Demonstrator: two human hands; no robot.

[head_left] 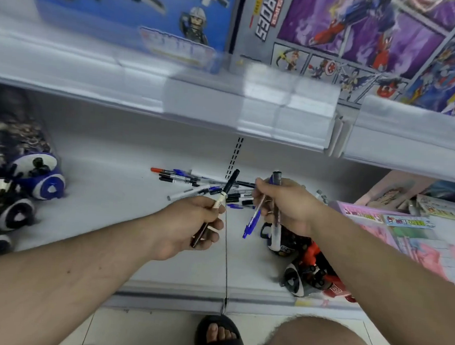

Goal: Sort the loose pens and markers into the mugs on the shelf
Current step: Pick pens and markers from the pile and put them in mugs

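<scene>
Left hand (190, 225) fingers curled, pinching one black-capped marker (220, 201). Right hand (283, 203) grips two: a blue pen (252, 224), a grey marker (275, 210). Loose pens pile (193, 183) on the shelf (112, 186) just beyond both hands; count unclear.

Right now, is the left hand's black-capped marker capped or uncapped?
Capped: the black cap sits on the marker pinched by the left hand.

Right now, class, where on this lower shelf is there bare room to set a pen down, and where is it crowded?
Bare shelf lies between the blue-and-white toys and the loose pens, and along the front edge under the left hand. It is crowded around the pen pile, the red toy and the pink boxes.
</scene>
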